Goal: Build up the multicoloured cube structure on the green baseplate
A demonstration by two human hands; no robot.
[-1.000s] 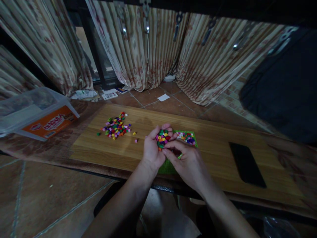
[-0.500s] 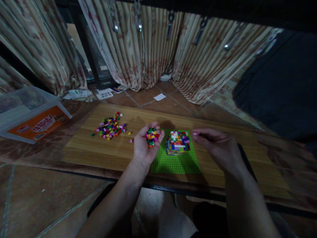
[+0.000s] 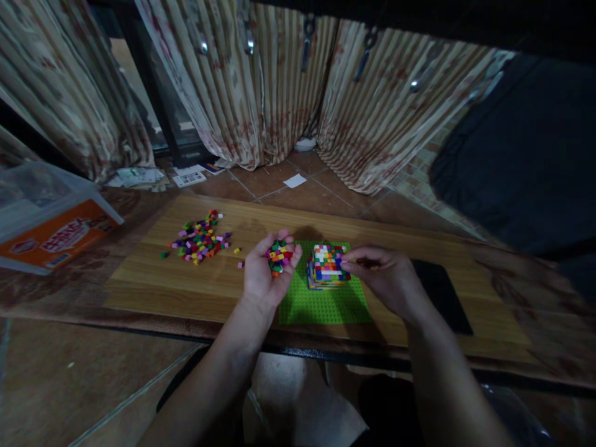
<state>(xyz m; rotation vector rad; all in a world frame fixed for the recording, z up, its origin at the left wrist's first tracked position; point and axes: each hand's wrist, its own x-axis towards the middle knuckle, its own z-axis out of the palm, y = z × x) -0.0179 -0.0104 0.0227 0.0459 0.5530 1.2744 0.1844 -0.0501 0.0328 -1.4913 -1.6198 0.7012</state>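
My left hand (image 3: 261,273) is turned palm up and cupped around a handful of small coloured toy bricks (image 3: 280,256). Just right of it, a block of stacked multicoloured bricks (image 3: 326,273) stands on a green studded baseplate (image 3: 321,307). My right hand (image 3: 388,273) is at the right side of this block. Its thumb and forefinger pinch a small pink toy brick, mostly hidden by the fingertips, against the block's upper right edge. Whether the brick is seated there I cannot tell.
Loose toy bricks (image 3: 201,239) lie piled on the left of the wooden board (image 3: 172,285). A flat black object (image 3: 444,295) rests behind my right wrist. On the far left stands a clear plastic box (image 3: 56,217) with an orange label. Striped curtains (image 3: 288,93) hang behind.
My right hand has moved left with the pink toy brick, from beside the baseplate to the block's right edge. My left hand still cups its bricks. The whole view has shifted slightly.
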